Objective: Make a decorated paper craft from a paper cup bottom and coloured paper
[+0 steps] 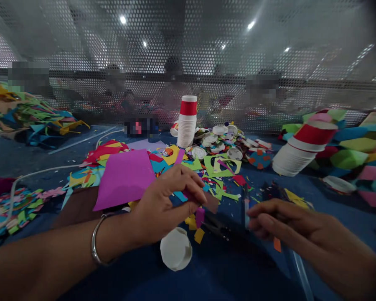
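My left hand [172, 200], with a silver bangle at the wrist, reaches in from the left. Its thumb and fingers pinch together at a small piece of brown paper [211, 203]. To the right, my right hand [291, 230] has its fingers drawn together; whatever they may hold is hidden. Below my left hand lies a white paper cup bottom [175, 249]. Dark-handled scissors [217, 227] rest between the hands, beside small yellow scraps [199, 235] and a purple scrap [199, 217]. A purple paper sheet [125, 177] lies left of my left hand, over brown paper [78, 205].
One stack of paper cups [187, 129] stands upright at the back; another stack [296, 154] leans at the right. Cut cup pieces [219, 140] and green offcuts [221, 165] heap in the middle. Coloured paper shapes [347, 156] pile up right. A white cable [47, 170] crosses the left side.
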`<control>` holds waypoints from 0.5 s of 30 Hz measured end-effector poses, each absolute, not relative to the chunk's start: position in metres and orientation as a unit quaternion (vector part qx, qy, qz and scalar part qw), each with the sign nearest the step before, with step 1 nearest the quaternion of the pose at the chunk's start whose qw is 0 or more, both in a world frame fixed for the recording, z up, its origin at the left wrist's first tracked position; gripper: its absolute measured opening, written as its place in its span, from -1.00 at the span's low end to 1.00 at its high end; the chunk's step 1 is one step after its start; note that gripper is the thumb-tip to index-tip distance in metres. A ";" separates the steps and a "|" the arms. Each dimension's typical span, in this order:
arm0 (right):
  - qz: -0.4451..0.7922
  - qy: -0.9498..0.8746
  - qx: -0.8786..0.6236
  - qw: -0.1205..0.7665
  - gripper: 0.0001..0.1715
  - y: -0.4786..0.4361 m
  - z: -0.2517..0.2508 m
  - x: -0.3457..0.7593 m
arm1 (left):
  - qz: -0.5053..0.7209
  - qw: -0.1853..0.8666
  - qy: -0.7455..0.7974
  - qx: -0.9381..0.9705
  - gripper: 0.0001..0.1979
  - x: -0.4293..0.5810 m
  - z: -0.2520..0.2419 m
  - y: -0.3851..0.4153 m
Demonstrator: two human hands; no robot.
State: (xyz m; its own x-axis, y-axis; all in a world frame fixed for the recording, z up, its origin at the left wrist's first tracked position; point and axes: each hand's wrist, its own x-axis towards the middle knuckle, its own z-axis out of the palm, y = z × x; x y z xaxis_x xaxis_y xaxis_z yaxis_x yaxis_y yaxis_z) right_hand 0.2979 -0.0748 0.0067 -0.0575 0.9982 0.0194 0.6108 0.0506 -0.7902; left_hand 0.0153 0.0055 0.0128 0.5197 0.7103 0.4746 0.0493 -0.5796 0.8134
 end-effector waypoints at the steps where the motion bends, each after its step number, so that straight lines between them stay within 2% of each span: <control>1: 0.348 -0.661 -0.591 0.303 -0.58 -0.073 0.011 0.284 | 0.422 0.362 0.228 0.799 -0.92 0.014 0.015 0.002; 5: 0.473 -0.635 -0.530 0.305 -0.56 -0.066 0.019 0.249 | 0.391 0.337 0.189 0.836 -0.88 0.015 0.016 -0.004; 9: 0.500 -0.613 -0.528 0.310 -0.64 -0.066 0.014 0.242 | 0.348 0.361 0.167 0.849 -0.85 0.018 0.016 -0.003; 11: 0.495 -0.611 -0.532 0.314 -0.64 -0.068 0.012 0.243 | 0.321 0.394 0.166 0.845 -0.80 0.018 0.017 -0.005; 15: 0.478 -0.618 -0.538 0.316 -0.63 -0.069 0.010 0.245 | 0.289 0.527 0.204 0.773 -0.55 0.020 0.015 -0.011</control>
State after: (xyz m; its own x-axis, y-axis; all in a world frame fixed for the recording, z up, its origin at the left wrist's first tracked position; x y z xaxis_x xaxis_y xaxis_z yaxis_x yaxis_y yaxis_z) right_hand 0.2454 -0.0687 0.0101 -0.2204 0.9674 -0.1244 0.3627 -0.0371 -0.9312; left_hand 0.0197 -0.0105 0.0148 0.7492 0.6203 0.2320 0.0108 -0.3618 0.9322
